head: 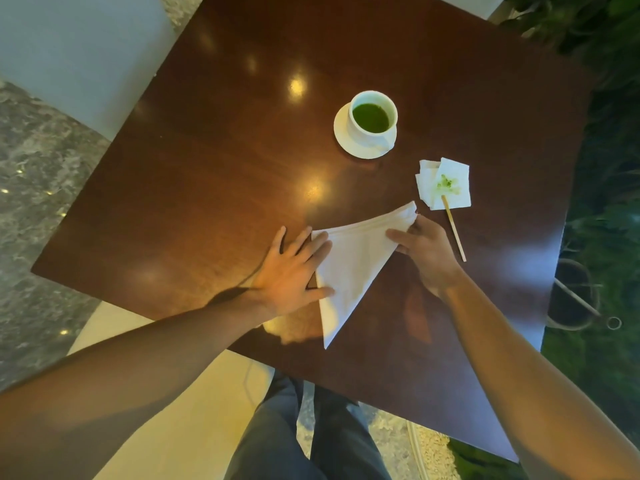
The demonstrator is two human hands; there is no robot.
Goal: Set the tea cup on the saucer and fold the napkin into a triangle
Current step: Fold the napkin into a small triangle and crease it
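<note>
With the tea cup [374, 116] already on its saucer [346, 142] at the far right, the triangular napkin [349, 268] lies near, pinned by the flat, released left hand [291, 271] and pinched at its far-right corner by the right hand [424, 249], so lifting unevenly could spring the layers apart on the counter [214, 174].

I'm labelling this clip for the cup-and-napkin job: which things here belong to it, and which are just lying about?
Part of the job: tea cup, saucer, napkin.
Just lying about: stained paper tissues, wooden stick.
</note>
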